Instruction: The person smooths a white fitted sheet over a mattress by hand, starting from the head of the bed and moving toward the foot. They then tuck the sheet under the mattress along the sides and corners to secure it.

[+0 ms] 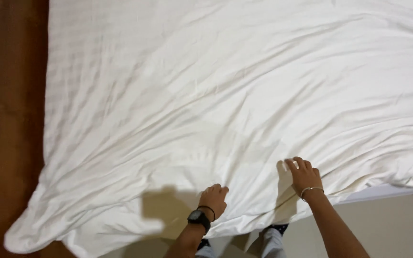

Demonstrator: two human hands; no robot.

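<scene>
In the head view, the left hand (pixel 213 199) was curled shut on the near edge of the wide, rumpled white cotton bed cover (pixel 225 91), while the right hand (pixel 304 176) lay flat and open on it, gripping nothing. One uneven tug from that single pinch could probably drag the cover further askew, towards the brown wooden floor (pixel 8 119) where its corner already sagged. It spread creased across the bed.

No packages, labels or signs show here. The only screen is the watch (pixel 198 216) on the left wrist, near the bottom edge: small, round, black, its face dark.
</scene>
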